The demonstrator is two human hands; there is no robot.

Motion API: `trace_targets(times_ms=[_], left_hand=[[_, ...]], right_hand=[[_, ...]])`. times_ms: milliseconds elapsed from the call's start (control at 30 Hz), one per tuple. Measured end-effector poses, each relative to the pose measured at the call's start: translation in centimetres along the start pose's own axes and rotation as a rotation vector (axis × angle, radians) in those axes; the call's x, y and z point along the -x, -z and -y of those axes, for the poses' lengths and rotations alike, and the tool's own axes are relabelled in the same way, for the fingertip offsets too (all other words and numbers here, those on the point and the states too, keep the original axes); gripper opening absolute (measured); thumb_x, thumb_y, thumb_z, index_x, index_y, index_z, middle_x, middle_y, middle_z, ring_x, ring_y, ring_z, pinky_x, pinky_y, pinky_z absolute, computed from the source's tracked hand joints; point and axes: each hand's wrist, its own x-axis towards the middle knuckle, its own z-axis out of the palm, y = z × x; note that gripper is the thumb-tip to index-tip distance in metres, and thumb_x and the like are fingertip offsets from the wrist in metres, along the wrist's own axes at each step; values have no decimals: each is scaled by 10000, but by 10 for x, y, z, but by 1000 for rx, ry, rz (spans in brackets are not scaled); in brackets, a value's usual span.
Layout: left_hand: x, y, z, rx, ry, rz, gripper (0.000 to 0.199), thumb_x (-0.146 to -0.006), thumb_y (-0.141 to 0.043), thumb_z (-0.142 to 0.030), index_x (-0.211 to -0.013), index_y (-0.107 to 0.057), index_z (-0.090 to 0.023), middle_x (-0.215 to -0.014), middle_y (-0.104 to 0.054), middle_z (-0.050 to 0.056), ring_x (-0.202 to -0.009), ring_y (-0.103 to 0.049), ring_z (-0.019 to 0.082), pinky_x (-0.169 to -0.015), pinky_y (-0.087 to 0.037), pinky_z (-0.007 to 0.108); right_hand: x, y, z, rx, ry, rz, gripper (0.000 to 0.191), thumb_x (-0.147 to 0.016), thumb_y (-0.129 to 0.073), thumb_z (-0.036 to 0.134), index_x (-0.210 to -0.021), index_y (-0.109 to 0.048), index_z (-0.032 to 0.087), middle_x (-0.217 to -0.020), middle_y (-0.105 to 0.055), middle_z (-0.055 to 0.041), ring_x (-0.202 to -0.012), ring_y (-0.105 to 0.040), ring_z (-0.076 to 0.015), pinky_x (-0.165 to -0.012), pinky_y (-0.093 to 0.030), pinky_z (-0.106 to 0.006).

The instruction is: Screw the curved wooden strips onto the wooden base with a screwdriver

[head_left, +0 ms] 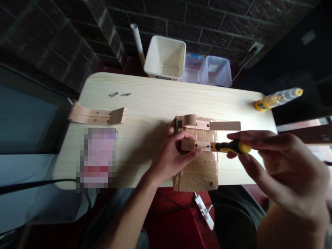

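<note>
From nine o'clock, our left hand pinches the nearer curved wooden strip on a taped cardboard box, toward four o'clock on the surface; at three o'clock, our right hand grips a yellow-and-black screwdriver. We would do best, it seems, to drive square to the strip, press evenly and brace it firmly.

A pale wooden table carries small metal pieces far left, two curved wooden strips at left, a pixelated rectangular object near left, a taped cardboard box near centre, and a clear-and-yellow container far right.
</note>
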Motion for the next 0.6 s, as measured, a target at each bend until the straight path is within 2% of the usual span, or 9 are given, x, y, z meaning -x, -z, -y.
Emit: trace_targets(times_ms=[67,133,267,367,500,600], left_hand=[[0,0,1,7,-3,3,243,-867,-877,-394,-1050,-758,-285,-1267,-620,66,-1120,-651,287,-1131,-520,517],[0,-1,1,7,-6,-1,235,-869,-875,-381,-1049,-759,-284,-1295,-612,64,-1122,-648,282,-1133,-518,512],[0,0,0,14,-2,-2,233,-863,-880,-360,-1044,-759,-278,-1197,-616,59,-1110,-640,275,-1150,-505,516],[0,1,0,30,2,7,234,-865,-878,-360,-1049,-757,-278,-1121,-608,56,-1125,-634,280,-1158,-499,524],[-1,0,0,21,0,-2,237,-860,-880,-364,-1044,-755,-281,-1163,-607,62,-1160,-625,288,-1149,-508,523],[-1,0,-1,18,-2,-2,226,-858,-880,-357,-1029,-755,-278,-1187,-610,68,-1172,-615,294,-1145,-510,524]], right_hand=[[0,0,1,-15,16,-8,554,-877,-744,-47,-1325,-720,277,-1257,-762,-42,-1079,-751,-216,-831,-647,-361],[-2,0,-1,-20,63,6,611,-869,-730,-73,-1361,-706,288,-1259,-757,-36,-1074,-742,-206,-806,-643,-357],[-7,1,-6,37,111,35,545,-860,-747,-61,-1277,-750,289,-1188,-758,-45,-1145,-714,-244,-843,-632,-400],[-8,1,-7,58,137,1,505,-827,-789,-53,-1214,-771,269,-1122,-761,-48,-1085,-727,-251,-851,-623,-426],[-5,1,-5,24,113,-7,490,-832,-781,-35,-1222,-772,261,-1223,-770,-72,-1123,-741,-293,-873,-635,-477],[-2,0,-3,4,86,-38,488,-849,-763,-32,-1235,-781,265,-1260,-778,-70,-1130,-753,-299,-860,-650,-474]])
